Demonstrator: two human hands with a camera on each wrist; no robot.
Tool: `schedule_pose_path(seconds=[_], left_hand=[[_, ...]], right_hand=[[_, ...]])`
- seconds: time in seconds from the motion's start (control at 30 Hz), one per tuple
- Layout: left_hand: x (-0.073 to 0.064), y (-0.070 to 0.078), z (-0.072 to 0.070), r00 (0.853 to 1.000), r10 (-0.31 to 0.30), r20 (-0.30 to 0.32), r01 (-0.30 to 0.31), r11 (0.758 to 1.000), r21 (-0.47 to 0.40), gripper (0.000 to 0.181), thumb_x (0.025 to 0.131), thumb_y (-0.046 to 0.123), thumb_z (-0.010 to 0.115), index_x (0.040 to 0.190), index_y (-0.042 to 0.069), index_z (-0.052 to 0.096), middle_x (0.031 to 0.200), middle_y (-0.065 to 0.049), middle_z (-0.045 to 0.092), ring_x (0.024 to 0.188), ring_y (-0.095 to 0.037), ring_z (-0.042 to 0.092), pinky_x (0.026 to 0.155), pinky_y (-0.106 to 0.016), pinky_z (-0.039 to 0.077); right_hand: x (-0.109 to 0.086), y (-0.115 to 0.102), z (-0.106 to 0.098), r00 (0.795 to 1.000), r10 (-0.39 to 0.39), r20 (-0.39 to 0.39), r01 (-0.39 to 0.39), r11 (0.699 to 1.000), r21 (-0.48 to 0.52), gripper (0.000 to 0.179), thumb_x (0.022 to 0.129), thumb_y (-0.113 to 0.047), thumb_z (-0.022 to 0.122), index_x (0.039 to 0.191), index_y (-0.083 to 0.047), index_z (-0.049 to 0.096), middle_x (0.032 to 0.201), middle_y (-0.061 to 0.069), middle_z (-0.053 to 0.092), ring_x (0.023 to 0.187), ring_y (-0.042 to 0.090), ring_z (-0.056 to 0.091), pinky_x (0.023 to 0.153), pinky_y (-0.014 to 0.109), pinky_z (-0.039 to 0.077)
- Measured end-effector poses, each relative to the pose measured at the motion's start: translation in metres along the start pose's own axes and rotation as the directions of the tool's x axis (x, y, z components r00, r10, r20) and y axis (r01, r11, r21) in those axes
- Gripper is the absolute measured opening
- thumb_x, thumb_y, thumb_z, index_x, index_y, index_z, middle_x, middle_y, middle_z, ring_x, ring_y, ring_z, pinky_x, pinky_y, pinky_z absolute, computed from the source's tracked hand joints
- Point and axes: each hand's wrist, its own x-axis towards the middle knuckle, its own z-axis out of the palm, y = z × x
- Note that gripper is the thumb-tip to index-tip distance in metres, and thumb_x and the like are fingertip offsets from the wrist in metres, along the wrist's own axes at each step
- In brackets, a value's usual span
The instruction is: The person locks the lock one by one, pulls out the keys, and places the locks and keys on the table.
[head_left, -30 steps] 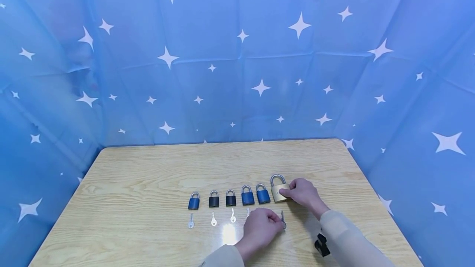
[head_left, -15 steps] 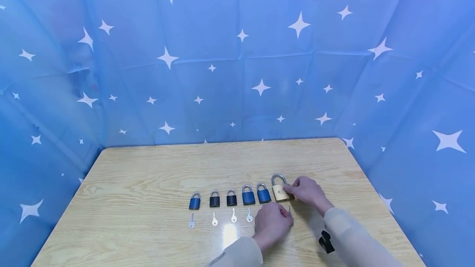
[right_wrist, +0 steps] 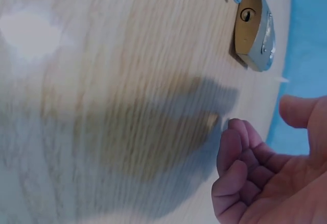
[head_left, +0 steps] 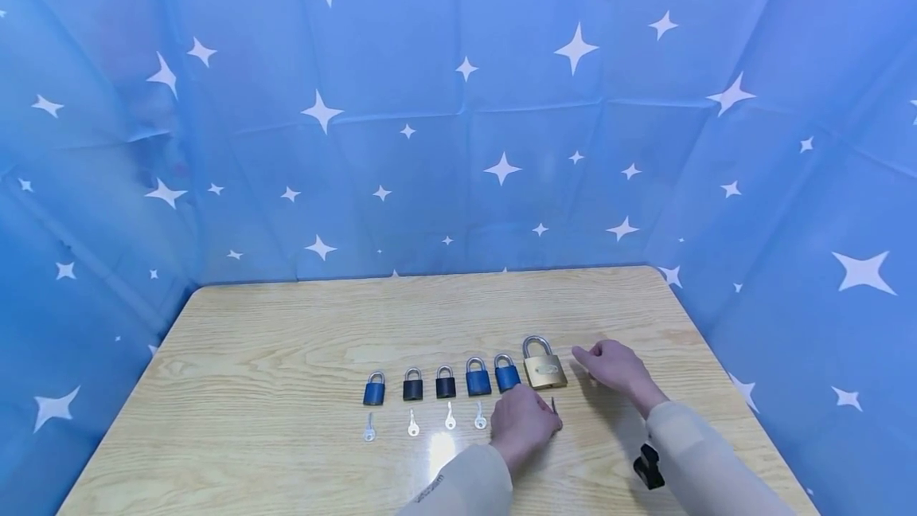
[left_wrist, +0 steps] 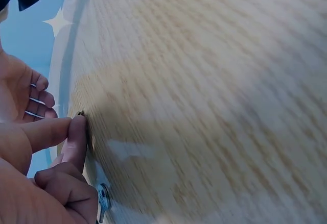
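My left hand (head_left: pixel 525 420) is low over the table below the gold padlock. Its thumb and index finger pinch a dark, narrow key (head_left: pixel 554 404), mostly covered by the fingertips in the left wrist view. Another key (left_wrist: pixel 103 198) lies by its curled fingers there. The large gold padlock (head_left: pixel 545 370) lies with its shackle pointing away; the right wrist view shows its keyhole end. Just right of it, apart from it, my right hand (head_left: pixel 612 365) has loosely bent fingers and holds nothing. A blue padlock (head_left: pixel 507 373) lies left of the gold one, beyond my left hand.
Further left in the row lie a blue padlock (head_left: pixel 478 379), two black padlocks, one black padlock (head_left: pixel 446 383) nearest, and another blue padlock (head_left: pixel 374 390). Several silver keys, such as a key (head_left: pixel 450 418), lie below them. A starred blue curtain (head_left: pixel 458 142) surrounds the wooden table (head_left: pixel 251 388).
My right hand has let go of the gold padlock and moved right. The left hand has shifted right and slightly away from me, then back a little, with the key between its fingers.
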Motion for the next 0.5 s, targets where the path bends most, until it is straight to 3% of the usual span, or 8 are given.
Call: schedule_pose_path(seconds=[0.23,0.5], left_hand=[[-0.0018,-0.0019,-0.0027,1.0,0.01,0.01,-0.01,1.0,0.009,0.017,0.069,0.026,0.082,0.059,0.022,0.069,0.062,0.01,0.063,0.059,-0.009,0.052,0.056,-0.028,0.041],[-0.0086,-0.0076,-0.0101,0.998,0.058,0.013,-0.059,0.998,0.005,0.006,0.072,0.019,0.072,0.067,0.022,0.071,0.069,0.01,0.065,0.064,-0.009,0.056,0.058,-0.027,0.042]], right_hand=[[0.0033,0.0054,0.0024,1.0,-0.004,-0.001,0.004,1.0,-0.024,0.043,0.098,-0.045,0.047,0.08,-0.007,0.056,0.07,0.004,0.056,0.064,0.017,0.047,0.057,0.028,0.035],[0.0014,0.0085,0.0036,1.0,-0.001,-0.001,0.001,1.0,-0.015,0.042,0.098,-0.044,0.048,0.081,-0.007,0.057,0.068,0.004,0.057,0.063,0.017,0.048,0.057,0.029,0.035]])
